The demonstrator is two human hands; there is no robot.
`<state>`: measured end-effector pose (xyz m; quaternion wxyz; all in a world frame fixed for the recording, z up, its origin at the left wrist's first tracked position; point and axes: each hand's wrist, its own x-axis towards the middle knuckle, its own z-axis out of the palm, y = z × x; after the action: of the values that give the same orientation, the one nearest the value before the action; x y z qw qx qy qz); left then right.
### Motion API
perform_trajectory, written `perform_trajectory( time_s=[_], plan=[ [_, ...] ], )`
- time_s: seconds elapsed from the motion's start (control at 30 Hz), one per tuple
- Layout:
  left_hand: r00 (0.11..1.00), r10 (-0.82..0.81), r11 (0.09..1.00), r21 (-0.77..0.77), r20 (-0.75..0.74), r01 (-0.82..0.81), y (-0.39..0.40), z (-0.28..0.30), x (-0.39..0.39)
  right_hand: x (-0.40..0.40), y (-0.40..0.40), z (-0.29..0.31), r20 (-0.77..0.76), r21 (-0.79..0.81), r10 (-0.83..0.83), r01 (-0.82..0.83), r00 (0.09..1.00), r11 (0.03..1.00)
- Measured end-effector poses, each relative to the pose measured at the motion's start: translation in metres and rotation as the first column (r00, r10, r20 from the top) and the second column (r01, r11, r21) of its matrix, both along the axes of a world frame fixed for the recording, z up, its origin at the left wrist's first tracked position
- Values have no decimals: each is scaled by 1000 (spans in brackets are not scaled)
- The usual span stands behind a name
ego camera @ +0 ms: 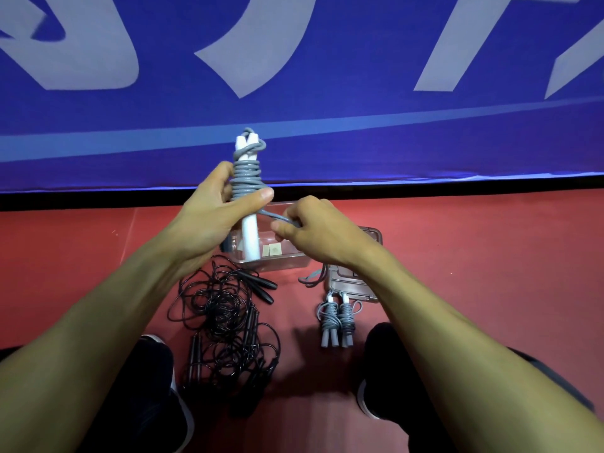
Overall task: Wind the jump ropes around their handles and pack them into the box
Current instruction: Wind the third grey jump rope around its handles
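Observation:
My left hand [215, 210] grips a pair of white jump rope handles [250, 237] held upright, with grey rope [245, 178] coiled round their upper half. My right hand [313, 232] pinches the loose grey rope strand just right of the handles; the rest of that strand [310, 278] trails down to the floor. Below the hands stands a clear plastic box [277, 259] on the red floor. Two wound grey ropes [336, 320] lie side by side in front of the box lid [351, 286]. A tangle of black ropes [225, 322] lies to the left.
A blue banner with pale lettering [294, 93] hangs across the back, above a black strip. My dark shoes [157, 371] stand on either side of the black ropes and the grey bundles. Red floor [490, 256] stretches to the right.

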<state>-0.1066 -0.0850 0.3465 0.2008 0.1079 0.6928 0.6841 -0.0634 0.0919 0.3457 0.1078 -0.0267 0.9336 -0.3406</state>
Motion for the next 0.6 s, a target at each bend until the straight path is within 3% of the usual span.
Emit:
perform_trajectory(
  time_s=[0.23, 0.37, 0.5, 0.6],
  plan=[
    [997, 64, 993, -95, -41, -68, -4, -1, -4, 2, 1, 3, -18, -20, -9, 8, 1000, 1000],
    [997, 32, 998, 43, 76, -35, 0, -2, -4, 0, 2, 2, -44, -12, -20, 20, 999, 1000],
    [999, -29, 998, -64, -16, 28, 0, -1, -2, 0, 1, 2, -49, -7, -24, 24, 998, 1000],
    [995, 50, 991, -116, -87, -60, -2, 0, -2, 0, -1, 3, -69, -28, 3, -5, 998, 1000]
  ],
)
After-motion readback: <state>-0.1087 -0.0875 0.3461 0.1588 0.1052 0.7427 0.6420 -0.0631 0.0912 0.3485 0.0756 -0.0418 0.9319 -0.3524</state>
